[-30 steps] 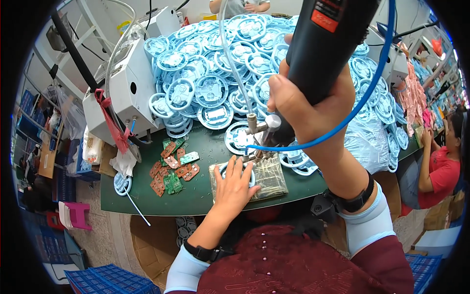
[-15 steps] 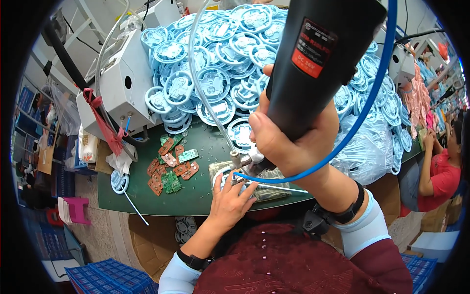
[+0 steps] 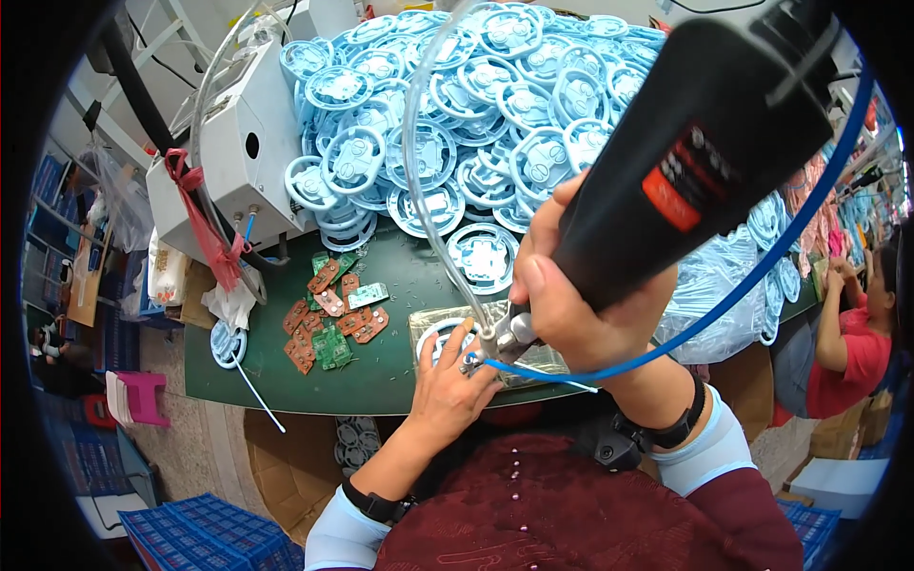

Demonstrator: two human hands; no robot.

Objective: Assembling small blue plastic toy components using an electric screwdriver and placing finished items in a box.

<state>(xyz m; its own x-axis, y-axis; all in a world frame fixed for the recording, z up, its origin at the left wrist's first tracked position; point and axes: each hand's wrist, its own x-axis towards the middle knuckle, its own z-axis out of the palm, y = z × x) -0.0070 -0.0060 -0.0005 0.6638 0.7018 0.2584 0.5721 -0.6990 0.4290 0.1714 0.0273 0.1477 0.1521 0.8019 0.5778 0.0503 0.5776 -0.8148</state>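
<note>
My right hand point(image 3: 600, 319) is wrapped round a thick black electric screwdriver point(image 3: 705, 133), tilted with its metal nose point(image 3: 509, 338) down at the work. A clear tube point(image 3: 414, 143) and a blue hose point(image 3: 685, 328) run to that nose. Under it lies a light-blue toy steering wheel part point(image 3: 425, 341), mostly covered by my fingers. My left hand point(image 3: 443, 395) rests on this part with fingers spread, its fingertips close beside the nose. A wrapped, flat pad point(image 3: 543, 366) supports the part. The driver's tip and any screw are hidden.
A tall heap of light-blue wheel parts point(image 3: 457, 95) fills the table's back. Brown and green circuit boards point(image 3: 333, 314) lie left on the green table point(image 3: 238, 381) among loose screws. A white machine point(image 3: 228, 152) stands at the left. At far right sits another person point(image 3: 847, 343).
The screwdriver has tilted further, its body shifting right and its nose moving slightly right. My right hand moved along with it; my left hand stays almost in place on the part.
</note>
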